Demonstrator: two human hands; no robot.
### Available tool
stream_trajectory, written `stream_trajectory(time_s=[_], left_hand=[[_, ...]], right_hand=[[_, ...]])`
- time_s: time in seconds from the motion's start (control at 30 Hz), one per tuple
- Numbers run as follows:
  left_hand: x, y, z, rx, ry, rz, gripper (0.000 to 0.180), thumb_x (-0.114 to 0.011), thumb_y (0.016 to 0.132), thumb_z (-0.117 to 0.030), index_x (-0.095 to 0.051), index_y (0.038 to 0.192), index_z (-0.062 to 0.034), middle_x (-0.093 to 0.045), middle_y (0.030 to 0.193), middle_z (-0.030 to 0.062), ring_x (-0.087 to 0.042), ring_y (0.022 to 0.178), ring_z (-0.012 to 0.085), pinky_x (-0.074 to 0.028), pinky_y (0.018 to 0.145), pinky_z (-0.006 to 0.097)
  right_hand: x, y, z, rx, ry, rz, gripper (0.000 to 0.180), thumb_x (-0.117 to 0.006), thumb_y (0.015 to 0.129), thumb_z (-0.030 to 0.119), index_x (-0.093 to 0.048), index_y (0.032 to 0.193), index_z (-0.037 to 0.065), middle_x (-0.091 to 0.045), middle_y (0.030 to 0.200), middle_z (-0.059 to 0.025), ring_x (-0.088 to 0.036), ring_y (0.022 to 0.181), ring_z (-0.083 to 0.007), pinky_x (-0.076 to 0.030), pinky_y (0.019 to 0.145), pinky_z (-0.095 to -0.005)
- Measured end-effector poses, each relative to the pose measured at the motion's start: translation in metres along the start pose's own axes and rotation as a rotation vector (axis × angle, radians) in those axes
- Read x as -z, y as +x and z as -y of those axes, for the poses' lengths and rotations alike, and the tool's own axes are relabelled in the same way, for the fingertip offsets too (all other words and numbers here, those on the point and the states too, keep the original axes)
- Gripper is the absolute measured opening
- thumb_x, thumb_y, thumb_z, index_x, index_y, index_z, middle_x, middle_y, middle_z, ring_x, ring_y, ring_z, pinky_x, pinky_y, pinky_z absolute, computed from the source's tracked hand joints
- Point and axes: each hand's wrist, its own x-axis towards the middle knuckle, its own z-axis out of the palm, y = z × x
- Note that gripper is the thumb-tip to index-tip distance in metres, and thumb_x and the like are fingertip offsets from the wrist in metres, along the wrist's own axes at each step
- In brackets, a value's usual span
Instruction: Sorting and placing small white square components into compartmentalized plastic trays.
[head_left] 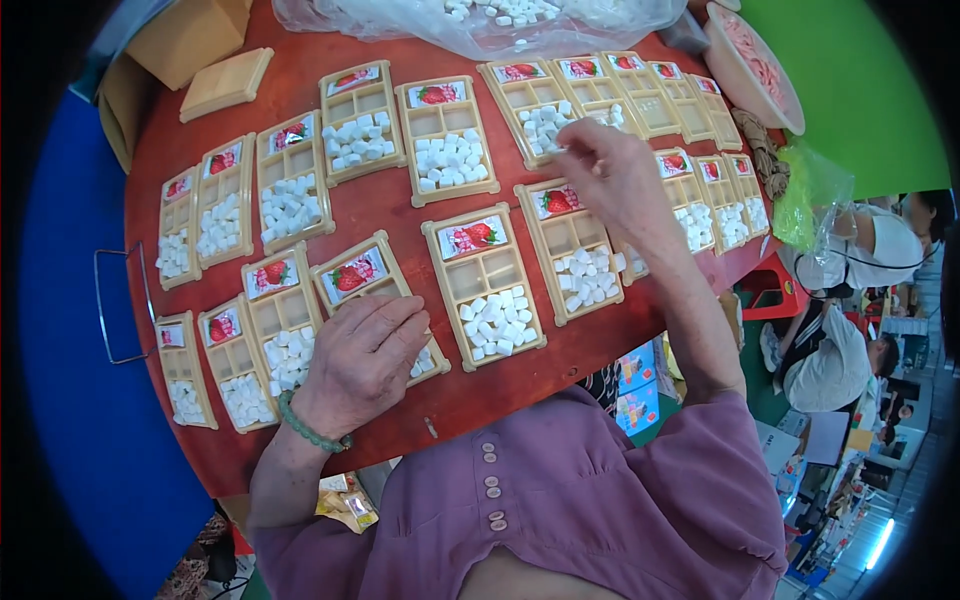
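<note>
My left hand (368,350) lies palm down, fingers bent together, over a beige divided tray (382,247) at the front. It covers much of that tray's lower part, and its fingertips are hidden. My right hand (622,172) is bent with thumb and fingers drawn close, above the lower edge of a back-row tray (512,95) of white marshmallows (545,122). Anything between those fingers is too small to make out. Below that hand lies another tray (535,238) with a strawberry-printed packet (557,201) in its top compartment and marshmallows (588,280) in the large lower one.
Similar filled trays stand in two rows across the red table (400,218). A clear plastic bag (430,25) of marshmallows lies at the back. Stacked trays (227,84) sit back left; a white tub (745,60) of pink packets stands back right. Other people (835,360) are beyond, at right.
</note>
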Motion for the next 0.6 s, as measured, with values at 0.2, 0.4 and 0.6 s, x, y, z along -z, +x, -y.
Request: stream_trajectory(time_s=[0.2, 0.4, 0.6], left_hand=[[0.004, 0.006, -0.004, 0.052, -0.079, -0.007, 0.025, -0.077, 0.074, 0.0, -0.067, 0.097, -0.0013, -0.068, 0.1, 0.0115, -0.067, 0.088, 0.0294, -0.056, 0.074, 0.039], [0.008, 0.014, -0.006, 0.057, -0.082, 0.031, 0.023, -0.075, 0.075, 0.004, -0.067, 0.096, 0.001, -0.068, 0.099, 0.0132, -0.067, 0.088, 0.0312, -0.055, 0.075, 0.039], [0.02, 0.027, -0.014, 0.142, -0.088, 0.029, 0.021, -0.075, 0.075, 0.005, -0.068, 0.095, 0.0023, -0.069, 0.097, 0.0152, -0.067, 0.087, 0.0323, -0.055, 0.075, 0.039]], right_hand=[[0.026, 0.019, -0.05, -0.071, -0.061, -0.069, 0.015, -0.068, 0.088, 0.011, -0.071, 0.098, 0.0, -0.071, 0.084, -0.0147, -0.069, 0.077, -0.025, -0.052, 0.07, -0.0342], [0.033, 0.02, -0.065, 0.035, -0.297, -0.035, 0.017, -0.067, 0.09, 0.015, -0.071, 0.098, 0.001, -0.071, 0.099, -0.0165, -0.068, 0.086, -0.0329, -0.052, 0.077, -0.041], [0.012, 0.017, -0.047, 0.278, -0.197, 0.13, 0.046, -0.058, 0.098, 0.031, -0.055, 0.133, 0.002, -0.057, 0.138, -0.0168, -0.053, 0.129, -0.0325, -0.042, 0.106, -0.0457]])
